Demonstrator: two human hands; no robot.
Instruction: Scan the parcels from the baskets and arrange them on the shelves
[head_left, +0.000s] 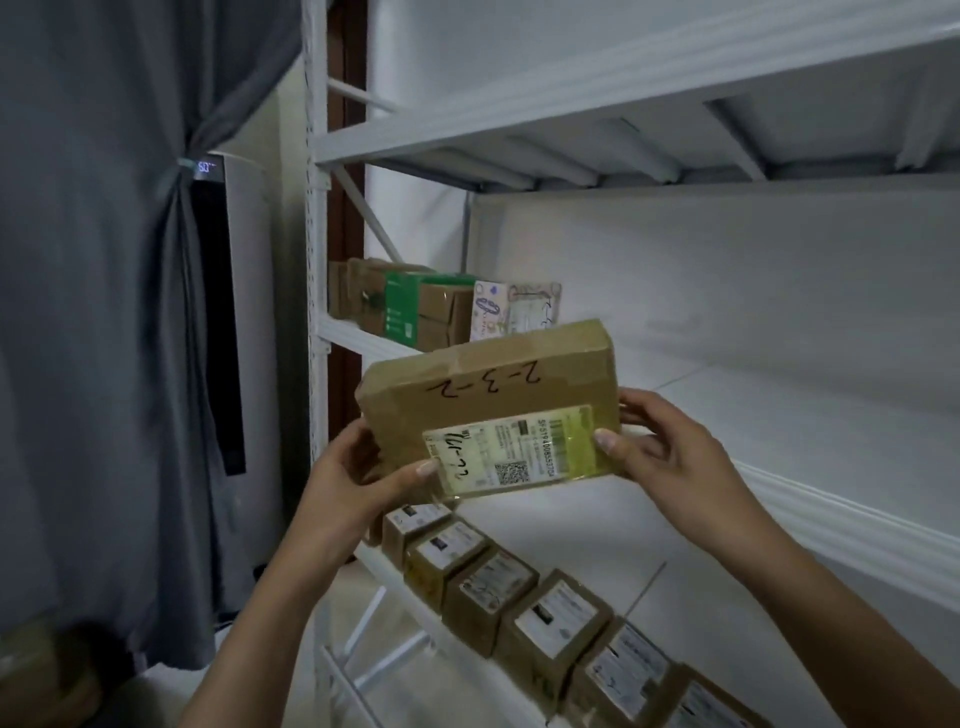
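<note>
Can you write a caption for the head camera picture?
Left hand and right hand hold a brown parcel before white shelves.

parcel (488, 395): matt cardboard, glossy tape | shelves (779, 395): white painted metal

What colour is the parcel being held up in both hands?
Brown cardboard; the parcel carries a pale label. Head view shows it best.

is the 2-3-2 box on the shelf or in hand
In hand: left hand and right hand grip the box by its ends, before the shelf edge.
</note>
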